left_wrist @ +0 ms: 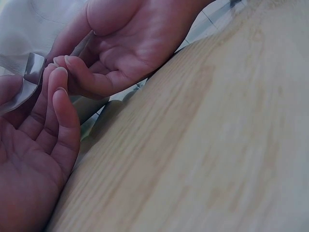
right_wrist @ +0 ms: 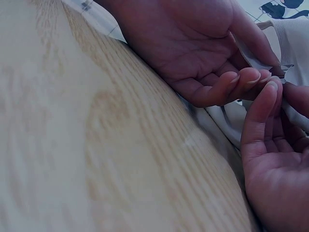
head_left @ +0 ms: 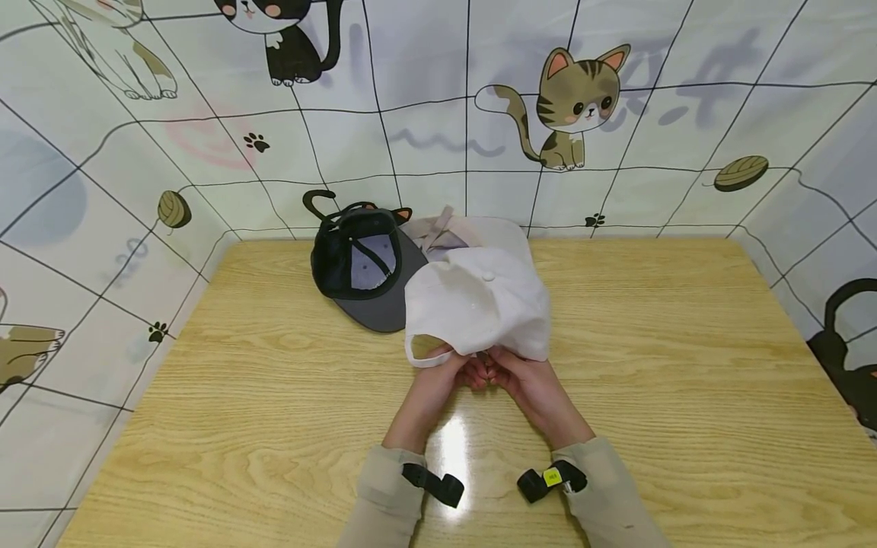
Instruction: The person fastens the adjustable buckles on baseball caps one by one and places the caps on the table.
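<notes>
A white cap (head_left: 473,297) is held off the table's near side by both hands, its strap opening toward the left hand. The left hand (head_left: 441,373) pinches the strap by a metal buckle (left_wrist: 35,67), seen in the left wrist view. Opposite it, the right hand (head_left: 530,380) grips the strap and cap edge, thumb and forefinger at the fabric (right_wrist: 294,43). The fingertips of both hands meet beneath the strap. How far the strap is fastened cannot be told.
Behind and left, a black cap with a grey brim (head_left: 377,304) lies with its inside showing. Another pale cap (head_left: 503,232) with a light strap lies behind the white one. A cat-patterned cloth (head_left: 425,144) stands around the wooden table (head_left: 685,342).
</notes>
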The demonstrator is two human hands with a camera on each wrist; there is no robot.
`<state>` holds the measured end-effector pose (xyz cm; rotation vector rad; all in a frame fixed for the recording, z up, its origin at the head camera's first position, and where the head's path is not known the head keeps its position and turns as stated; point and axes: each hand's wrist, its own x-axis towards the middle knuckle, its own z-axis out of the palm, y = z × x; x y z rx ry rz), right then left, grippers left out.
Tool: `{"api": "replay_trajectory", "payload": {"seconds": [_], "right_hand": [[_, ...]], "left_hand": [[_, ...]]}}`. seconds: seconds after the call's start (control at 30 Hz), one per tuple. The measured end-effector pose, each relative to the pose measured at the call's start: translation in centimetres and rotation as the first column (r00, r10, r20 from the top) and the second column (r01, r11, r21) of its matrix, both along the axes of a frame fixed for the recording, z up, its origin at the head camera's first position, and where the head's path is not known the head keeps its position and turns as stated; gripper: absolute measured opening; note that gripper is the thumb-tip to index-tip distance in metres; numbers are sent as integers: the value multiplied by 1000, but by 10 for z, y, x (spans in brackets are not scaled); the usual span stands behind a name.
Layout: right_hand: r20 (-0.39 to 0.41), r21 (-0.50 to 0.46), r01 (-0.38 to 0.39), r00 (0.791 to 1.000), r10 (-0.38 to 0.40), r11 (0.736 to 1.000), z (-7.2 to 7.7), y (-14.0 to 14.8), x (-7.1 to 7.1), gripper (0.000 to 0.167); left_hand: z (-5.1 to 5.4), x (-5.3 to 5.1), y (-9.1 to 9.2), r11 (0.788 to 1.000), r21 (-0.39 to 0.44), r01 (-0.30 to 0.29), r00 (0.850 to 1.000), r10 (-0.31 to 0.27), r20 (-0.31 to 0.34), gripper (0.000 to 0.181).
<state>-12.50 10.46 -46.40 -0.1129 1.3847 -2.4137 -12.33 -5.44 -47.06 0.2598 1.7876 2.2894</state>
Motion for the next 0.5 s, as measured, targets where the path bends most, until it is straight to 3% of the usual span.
{"api": "replay_trajectory", "payload": {"seconds": [0.5], "right_hand": [[-9,2,8,1000,-8,1000,-1,-1,0,10]], "left_hand": [[-1,1,0,1000,-13,1,1000,-1,-5,43]]}}
